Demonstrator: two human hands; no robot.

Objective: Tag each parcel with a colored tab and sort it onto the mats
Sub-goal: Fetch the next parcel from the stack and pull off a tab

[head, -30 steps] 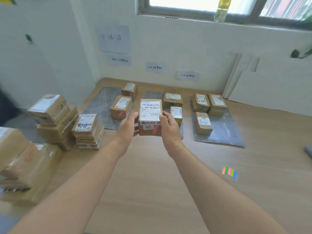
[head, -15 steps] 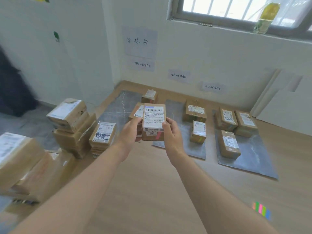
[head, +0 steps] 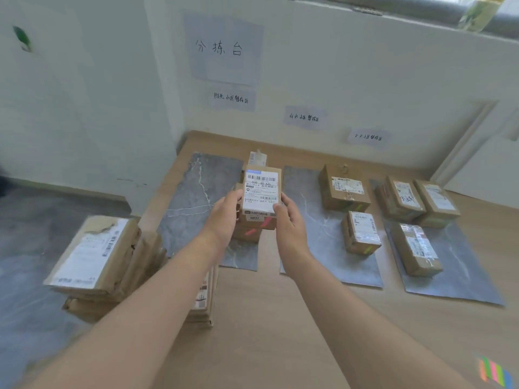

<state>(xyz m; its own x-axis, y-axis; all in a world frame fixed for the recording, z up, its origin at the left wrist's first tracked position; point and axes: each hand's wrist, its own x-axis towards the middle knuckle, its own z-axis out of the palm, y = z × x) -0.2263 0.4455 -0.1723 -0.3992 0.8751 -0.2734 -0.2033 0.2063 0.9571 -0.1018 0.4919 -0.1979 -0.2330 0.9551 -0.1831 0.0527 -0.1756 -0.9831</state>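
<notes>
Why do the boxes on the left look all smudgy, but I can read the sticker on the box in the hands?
Head view: the stacked parcels at the left edge are smeared by motion blur, while the held parcel, between the left hand and right hand, sits centred and sharp; the wide lens also bends the wall lines, and window light washes the top right pale.

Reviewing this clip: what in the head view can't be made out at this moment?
- Held parcel: label text too small to read; sides covered by left hand and right hand.
- Parcel behind it on the left mat: mostly hidden by the held parcel.
- Colored tabs: blurred, cut off by the bottom right corner.
- Parcel stack at left: motion-blurred.
</notes>
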